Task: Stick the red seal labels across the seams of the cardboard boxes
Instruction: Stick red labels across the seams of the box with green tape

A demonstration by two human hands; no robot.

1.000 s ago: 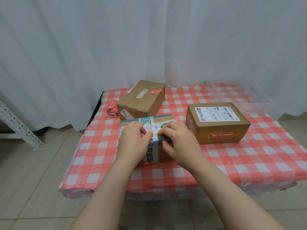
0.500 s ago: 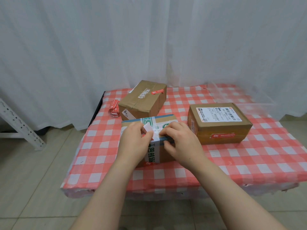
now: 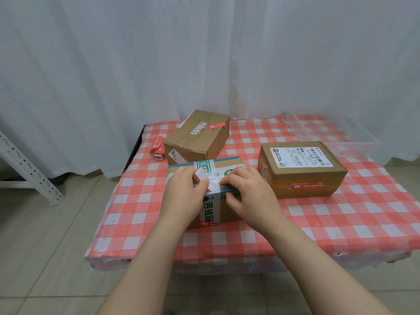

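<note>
Head view: a taped cardboard box with green-printed white tape is seen on the 6 o'clock side of a red-and-white checked tablecloth, and both hands are laid on its near top edge. A red seal label is pinched between the thumb and curled fingers of the left hand. Its white backing is curled upward just above the thumb, and only a red corner is exposed below the fingertips, at the box's top front edge. Whether the label already touches the cardboard cannot be told. The right hand is placed at 3 o'clock from the label. Its bent fingers are pressed on the top edge and the thumb is set against the front face, so that the edge is gripped between them.

A second box is found at 11 o'clock, with a red label stuck on top. A third box stands at 3 o'clock, with a label on its front. A folded strip of spare labels is seen just left of the second box. A white curtain is hung behind.
</note>
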